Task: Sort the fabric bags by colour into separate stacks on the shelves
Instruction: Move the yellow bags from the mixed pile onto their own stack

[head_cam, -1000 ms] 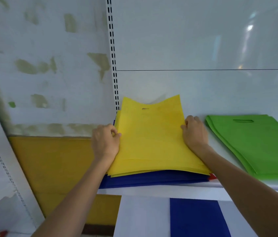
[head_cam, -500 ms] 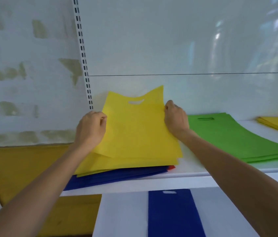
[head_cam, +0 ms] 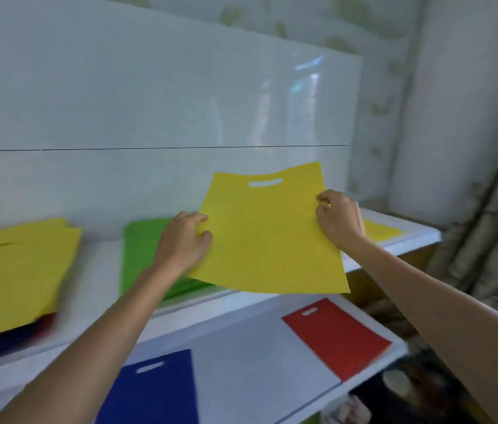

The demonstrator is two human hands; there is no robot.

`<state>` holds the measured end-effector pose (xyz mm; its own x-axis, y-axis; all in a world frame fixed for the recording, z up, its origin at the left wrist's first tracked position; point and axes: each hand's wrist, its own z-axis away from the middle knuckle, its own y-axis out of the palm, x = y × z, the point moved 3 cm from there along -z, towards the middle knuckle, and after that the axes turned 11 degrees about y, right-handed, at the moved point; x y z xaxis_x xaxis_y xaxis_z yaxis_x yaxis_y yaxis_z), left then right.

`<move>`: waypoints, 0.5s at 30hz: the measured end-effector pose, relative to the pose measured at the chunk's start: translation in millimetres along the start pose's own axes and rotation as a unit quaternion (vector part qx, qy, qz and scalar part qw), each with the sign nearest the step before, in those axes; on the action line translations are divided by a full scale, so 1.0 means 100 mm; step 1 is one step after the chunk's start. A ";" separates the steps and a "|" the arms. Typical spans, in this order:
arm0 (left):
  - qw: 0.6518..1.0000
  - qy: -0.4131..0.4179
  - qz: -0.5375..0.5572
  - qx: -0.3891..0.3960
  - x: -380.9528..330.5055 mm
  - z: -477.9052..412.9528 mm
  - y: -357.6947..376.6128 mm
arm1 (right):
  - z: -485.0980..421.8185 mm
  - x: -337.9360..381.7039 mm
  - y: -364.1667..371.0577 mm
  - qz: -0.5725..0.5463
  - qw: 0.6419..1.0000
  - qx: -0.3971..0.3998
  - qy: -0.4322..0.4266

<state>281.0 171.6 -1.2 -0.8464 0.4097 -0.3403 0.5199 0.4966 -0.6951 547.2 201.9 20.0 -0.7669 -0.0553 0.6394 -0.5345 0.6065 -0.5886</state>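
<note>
Lower shelf (head_cam: 241,362): blue bag (head_cam: 155,390), red bag (head_cam: 336,336) flat, well apart. Yellow bag (head_cam: 272,240) held above upper shelf (head_cam: 100,261) front edge — long axis pointing away, handle slot at far end. Left grip (head_cam: 185,243) pinching left edge, right grip (head_cam: 339,218) pinching right edge — forearms extended. Green stack (head_cam: 140,249) just behind, partly underneath.

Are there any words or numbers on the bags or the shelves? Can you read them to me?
None: no words, numbers or labels can be read in this picture.
The yellow bag held up in both hands is plain, with only a cut-out handle slot.
The green stack, the blue bag, the red bag and the yellow pile on the left show no print either, though that pile is blurred.
The white back panel is blank.
</note>
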 end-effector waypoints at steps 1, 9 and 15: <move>1.000 0.011 0.025 0.014 -0.22 -0.05 0.23 | -0.04 -0.27 -0.19 0.014 1.000 -0.006 0.017; 0.972 0.111 0.133 0.156 -1.60 -0.36 1.68 | -0.26 -1.91 -1.29 0.056 0.986 -0.055 0.144; 0.955 0.158 0.153 0.201 -2.04 -0.72 2.42 | -0.62 -2.62 -1.45 0.069 0.978 -0.086 0.178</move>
<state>587.2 263.6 -54.0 -0.5521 0.7307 -0.4016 0.5958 0.0088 -0.8031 848.0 177.6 -31.0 -0.6385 0.2982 0.7095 -0.3430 0.7150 -0.6092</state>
